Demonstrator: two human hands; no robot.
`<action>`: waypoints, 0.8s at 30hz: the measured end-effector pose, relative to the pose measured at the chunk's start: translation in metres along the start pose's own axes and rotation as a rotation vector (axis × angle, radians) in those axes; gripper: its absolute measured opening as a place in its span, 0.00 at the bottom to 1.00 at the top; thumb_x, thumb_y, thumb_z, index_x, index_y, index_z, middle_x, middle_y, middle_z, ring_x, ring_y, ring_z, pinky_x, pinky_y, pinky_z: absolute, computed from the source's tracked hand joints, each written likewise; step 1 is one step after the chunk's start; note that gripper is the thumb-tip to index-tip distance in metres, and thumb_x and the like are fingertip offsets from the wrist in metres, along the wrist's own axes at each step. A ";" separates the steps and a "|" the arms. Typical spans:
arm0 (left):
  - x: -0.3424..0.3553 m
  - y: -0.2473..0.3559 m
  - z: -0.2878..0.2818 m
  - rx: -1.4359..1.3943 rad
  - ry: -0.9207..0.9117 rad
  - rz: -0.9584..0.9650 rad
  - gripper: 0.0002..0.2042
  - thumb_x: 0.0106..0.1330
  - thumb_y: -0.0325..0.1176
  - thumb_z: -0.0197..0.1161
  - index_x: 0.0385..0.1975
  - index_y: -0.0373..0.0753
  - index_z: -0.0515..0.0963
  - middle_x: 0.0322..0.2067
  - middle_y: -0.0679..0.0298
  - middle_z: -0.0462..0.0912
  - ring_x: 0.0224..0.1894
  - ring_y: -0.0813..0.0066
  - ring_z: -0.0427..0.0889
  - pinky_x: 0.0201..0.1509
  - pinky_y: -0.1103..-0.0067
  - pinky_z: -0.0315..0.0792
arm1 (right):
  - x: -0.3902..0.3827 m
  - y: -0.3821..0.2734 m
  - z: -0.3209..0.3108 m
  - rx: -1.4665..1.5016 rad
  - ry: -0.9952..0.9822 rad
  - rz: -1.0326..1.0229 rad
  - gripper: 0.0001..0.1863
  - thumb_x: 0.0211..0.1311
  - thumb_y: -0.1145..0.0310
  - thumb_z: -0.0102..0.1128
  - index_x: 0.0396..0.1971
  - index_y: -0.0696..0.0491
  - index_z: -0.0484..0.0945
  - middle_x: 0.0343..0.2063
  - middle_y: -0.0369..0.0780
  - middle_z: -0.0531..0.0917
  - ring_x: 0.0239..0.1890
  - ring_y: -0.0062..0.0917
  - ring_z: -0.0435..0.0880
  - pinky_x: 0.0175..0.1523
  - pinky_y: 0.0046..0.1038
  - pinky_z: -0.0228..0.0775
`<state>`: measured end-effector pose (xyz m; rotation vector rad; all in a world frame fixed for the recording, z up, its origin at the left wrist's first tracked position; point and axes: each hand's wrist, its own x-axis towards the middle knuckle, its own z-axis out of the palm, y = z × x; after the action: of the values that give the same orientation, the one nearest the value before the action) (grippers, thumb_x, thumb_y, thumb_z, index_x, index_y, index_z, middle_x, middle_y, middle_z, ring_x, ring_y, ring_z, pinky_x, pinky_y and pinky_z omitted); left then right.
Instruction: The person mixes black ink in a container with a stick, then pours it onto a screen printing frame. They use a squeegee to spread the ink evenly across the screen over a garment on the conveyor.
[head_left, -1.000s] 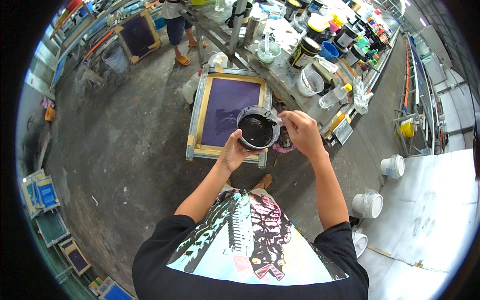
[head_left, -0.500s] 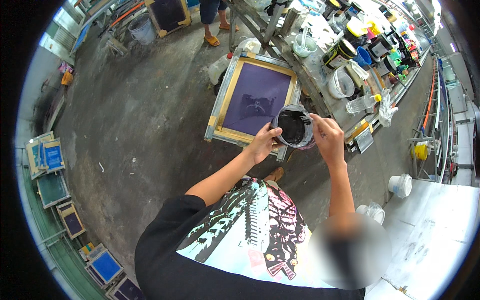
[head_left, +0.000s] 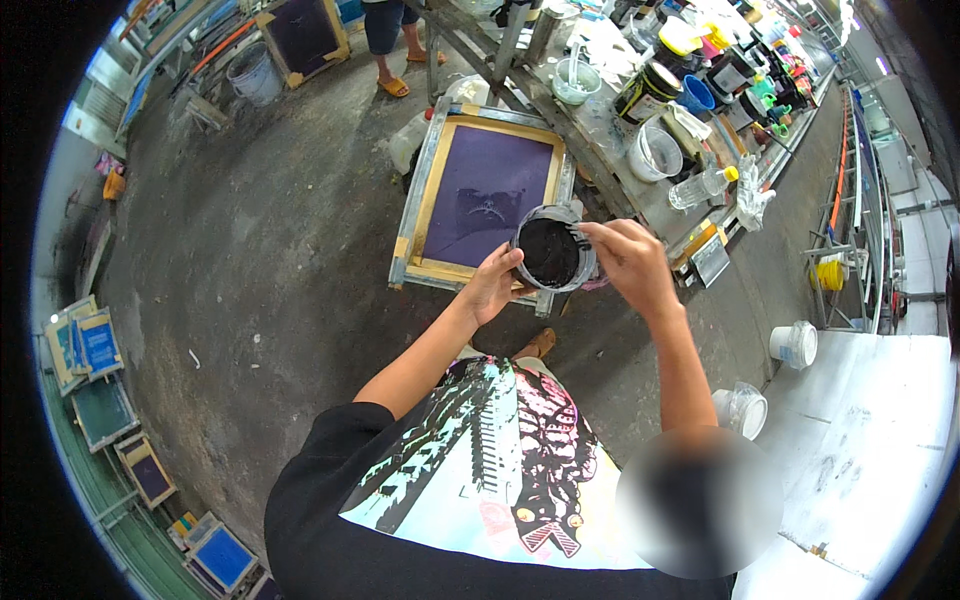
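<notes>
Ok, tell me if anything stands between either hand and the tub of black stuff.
Nothing visible does: the left hand holds the tub at its left side, and the right hand is at its right rim, though exact contact there is unclear.

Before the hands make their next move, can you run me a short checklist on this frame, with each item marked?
1. Left hand on the tub: ok, it grips the side.
2. Tub uncovered: ok, the dark contents show from above.
3. Right hand at the tub: ok, its fingers are at the right rim.
4. What the right fingers pinch: cannot tell, too small and partly hidden.
5. Whole framed screen in sight: not ok, the tub hides part of it.
6. Clear bottle on the table closed: ok, its yellow cap is on.
</notes>
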<state>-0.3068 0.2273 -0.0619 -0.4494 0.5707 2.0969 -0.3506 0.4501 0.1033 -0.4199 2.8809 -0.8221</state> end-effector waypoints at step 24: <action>0.002 0.003 -0.008 -0.003 -0.016 -0.029 0.31 0.64 0.61 0.71 0.61 0.50 0.73 0.54 0.67 0.83 0.58 0.71 0.81 0.63 0.60 0.72 | 0.002 -0.024 -0.033 0.161 -0.438 -0.045 0.14 0.63 0.74 0.68 0.48 0.47 0.89 0.35 0.39 0.87 0.40 0.36 0.87 0.48 0.37 0.79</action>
<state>-0.3096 0.2227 -0.0689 -0.4403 0.5485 2.0719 -0.3529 0.4462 0.1443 -0.5677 2.3937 -0.8382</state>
